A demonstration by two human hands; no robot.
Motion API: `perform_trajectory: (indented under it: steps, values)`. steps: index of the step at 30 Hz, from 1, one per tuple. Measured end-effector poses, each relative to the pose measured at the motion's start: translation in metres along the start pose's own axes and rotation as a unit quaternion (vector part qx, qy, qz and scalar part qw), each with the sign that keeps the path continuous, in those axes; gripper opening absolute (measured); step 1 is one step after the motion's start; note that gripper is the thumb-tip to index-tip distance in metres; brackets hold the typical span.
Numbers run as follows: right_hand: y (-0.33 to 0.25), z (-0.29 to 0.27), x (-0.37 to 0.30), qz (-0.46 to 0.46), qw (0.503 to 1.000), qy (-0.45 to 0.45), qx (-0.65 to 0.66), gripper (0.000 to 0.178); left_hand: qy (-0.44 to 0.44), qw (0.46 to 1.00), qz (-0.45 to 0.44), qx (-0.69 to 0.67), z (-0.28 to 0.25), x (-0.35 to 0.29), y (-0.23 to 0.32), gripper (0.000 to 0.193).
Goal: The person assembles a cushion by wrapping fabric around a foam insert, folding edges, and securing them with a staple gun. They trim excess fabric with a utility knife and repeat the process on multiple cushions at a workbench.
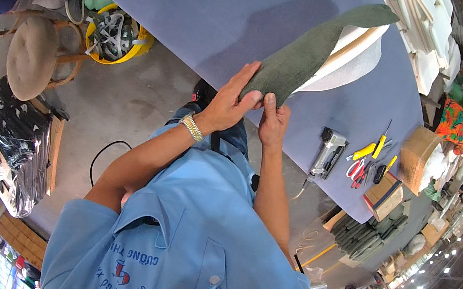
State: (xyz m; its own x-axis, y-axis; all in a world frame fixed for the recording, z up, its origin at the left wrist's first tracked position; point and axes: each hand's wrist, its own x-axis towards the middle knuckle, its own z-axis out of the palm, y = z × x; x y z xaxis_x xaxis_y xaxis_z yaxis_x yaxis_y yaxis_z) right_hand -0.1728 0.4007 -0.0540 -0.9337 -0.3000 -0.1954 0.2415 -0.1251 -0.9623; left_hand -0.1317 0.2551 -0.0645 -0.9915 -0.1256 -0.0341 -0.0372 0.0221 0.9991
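Observation:
Both my hands are on a dark green fabric piece [305, 53] with white backing and a cream padded layer showing along its right side. It is held up over the blue-grey table [206, 5], tilted away to the right. My left hand [232, 97], with a metal watch on its wrist, is closed on the near left corner, thumb on top and fingers along the edge. My right hand [274, 121] pinches the near edge beside it, thumb up. A staple gun [328, 153] lies on the table to the right of my right hand.
Right on the table lie a yellow screwdriver [381, 145], scissors [354, 170] and other hand tools, beside cardboard boxes [418, 158]. White sheets [424, 36] are stacked at the far right. On the left stand a yellow bucket [140, 46] of scraps and a padded chair [32, 57].

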Motion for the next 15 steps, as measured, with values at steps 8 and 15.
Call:
perform_trajectory:
  steps: [8, 15]
  values:
    - [0.014, -0.026, -0.007, 0.02, 0.999, -0.024, 0.043, 0.027, -0.013, 0.999, 0.011, 0.049, 0.006, -0.002, 0.004, 0.095]
    - [0.013, -0.029, -0.009, 0.016, 0.999, -0.021, 0.047, 0.027, -0.037, 0.996, 0.032, 0.069, 0.004, -0.001, 0.001, 0.098]
